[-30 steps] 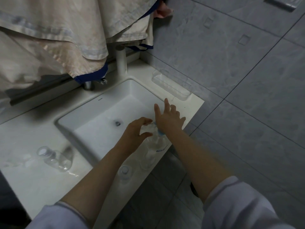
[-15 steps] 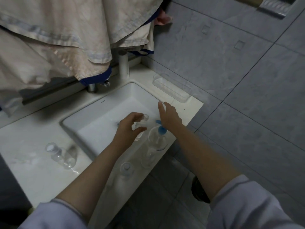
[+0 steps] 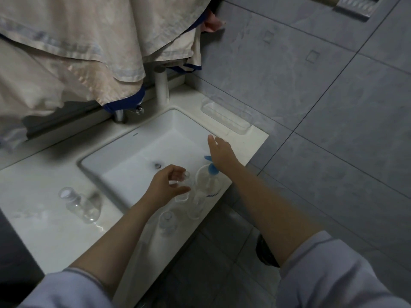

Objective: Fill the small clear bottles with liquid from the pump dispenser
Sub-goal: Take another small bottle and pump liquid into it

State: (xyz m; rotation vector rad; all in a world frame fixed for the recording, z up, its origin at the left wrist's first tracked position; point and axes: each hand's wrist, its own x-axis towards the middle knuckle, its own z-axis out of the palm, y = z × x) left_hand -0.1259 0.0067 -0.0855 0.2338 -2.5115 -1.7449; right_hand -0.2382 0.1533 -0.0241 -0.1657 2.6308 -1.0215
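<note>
Bottles (image 3: pixel 81 204) rest on white counter (image 3: pixel 40 218) beside sink (image 3: pixel 142 156).

Low centre of frame, the left hand (image 3: pixel 166 187) curls its fingers round a small clear bottle (image 3: pixel 185 177) over the sink (image 3: pixel 133 152), mouth tipped toward the pump dispenser (image 3: pixel 205 185) just to its right. The right hand (image 3: pixel 222 155) lies flat, fingers straight, on the dispenser's blue pump head (image 3: pixel 212 168). Another little bottle (image 3: pixel 168 223) stands on the counter edge below; a larger clear bottle (image 3: pixel 81 203) lies at lower left. Beige cloth (image 3: pixel 77 45) hangs across the upper left.
</note>
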